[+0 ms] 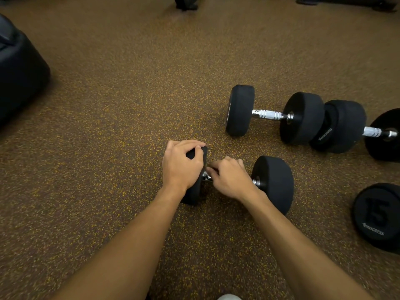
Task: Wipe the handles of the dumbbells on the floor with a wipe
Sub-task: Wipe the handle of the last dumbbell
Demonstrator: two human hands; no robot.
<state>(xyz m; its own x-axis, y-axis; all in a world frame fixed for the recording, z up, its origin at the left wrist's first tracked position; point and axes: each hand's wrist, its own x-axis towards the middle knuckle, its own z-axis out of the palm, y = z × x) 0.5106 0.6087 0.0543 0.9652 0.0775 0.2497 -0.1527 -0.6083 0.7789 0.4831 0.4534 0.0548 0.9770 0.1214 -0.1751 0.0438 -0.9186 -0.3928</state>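
A black dumbbell [273, 182] lies on the speckled floor in front of me. My left hand [181, 165] grips the top of its left weight head. My right hand [230, 177] is curled round its chrome handle, hiding most of the bar; only short chrome stubs show at each end. No wipe can be seen; my right hand may cover it. A second dumbbell [268, 114] lies behind with its ribbed chrome handle bare. To its right a third dumbbell [372, 132] reaches the frame's right edge.
A black weight head marked 15 [377, 217] sits at the right edge. A large black padded object [19, 74] stands at the left. Dark equipment feet [186, 4] show at the top. Something white [229, 297] peeks in at the bottom edge.
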